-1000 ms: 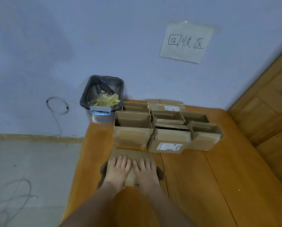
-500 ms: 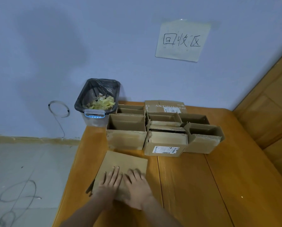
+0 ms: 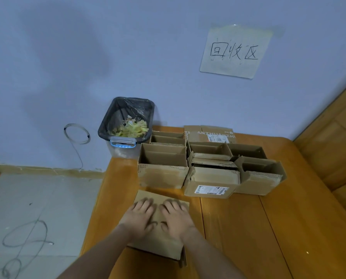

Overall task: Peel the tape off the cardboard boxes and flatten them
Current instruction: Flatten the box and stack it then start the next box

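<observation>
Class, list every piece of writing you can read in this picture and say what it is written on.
"回收区": handwritten on the paper sign taped to the wall.
"ANZHUANZHI", partly cut off: printed on the rear cardboard box.
White label on the rear box: too small to read.
Shipping label on the front middle box: barcode and print too blurred to read.

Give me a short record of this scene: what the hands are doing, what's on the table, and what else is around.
Hands: left hand and right hand press flat, side by side, on the flattened box
Surface: wooden table
Waiting: cluster of open cardboard boxes behind the flattened one
Bin: black-lined bin at the table's far left corner, holding yellowish scraps
Wall: handwritten paper sign
Floor: loose wire loops at left
</observation>
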A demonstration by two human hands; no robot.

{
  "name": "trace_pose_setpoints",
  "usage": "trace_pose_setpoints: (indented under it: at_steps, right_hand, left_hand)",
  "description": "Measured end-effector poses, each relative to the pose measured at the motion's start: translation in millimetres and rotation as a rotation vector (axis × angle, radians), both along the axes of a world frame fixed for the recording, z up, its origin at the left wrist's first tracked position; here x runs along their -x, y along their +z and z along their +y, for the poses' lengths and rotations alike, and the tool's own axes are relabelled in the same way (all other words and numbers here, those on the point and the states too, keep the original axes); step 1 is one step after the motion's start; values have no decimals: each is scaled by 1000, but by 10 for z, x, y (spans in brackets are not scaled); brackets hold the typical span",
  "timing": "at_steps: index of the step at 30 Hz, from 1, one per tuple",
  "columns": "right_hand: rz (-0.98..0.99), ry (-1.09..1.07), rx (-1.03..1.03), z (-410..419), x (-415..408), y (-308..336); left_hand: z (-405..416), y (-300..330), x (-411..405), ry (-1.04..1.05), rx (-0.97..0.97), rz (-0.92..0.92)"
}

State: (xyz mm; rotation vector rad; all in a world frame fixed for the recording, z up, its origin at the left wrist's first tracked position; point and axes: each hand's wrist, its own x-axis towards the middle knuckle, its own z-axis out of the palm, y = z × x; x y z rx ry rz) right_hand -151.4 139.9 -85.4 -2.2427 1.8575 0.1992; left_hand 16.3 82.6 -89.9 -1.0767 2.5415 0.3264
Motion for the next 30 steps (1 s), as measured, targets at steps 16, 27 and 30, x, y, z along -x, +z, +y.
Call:
trace_pose_setpoints:
  at_steps: [16,27,30]
  right_hand:
    - [-22,-8,-274,-626,-357,72]
    - [10,-63,-279,-636,-398,95]
    - [17,-94,-189,-612,-406,128]
  left_hand:
    - [-260,-223,-260,270,-354,207]
    - [-145,-322,-230,542,-481,496]
    - [-175,-235,-225,505,-419,504]
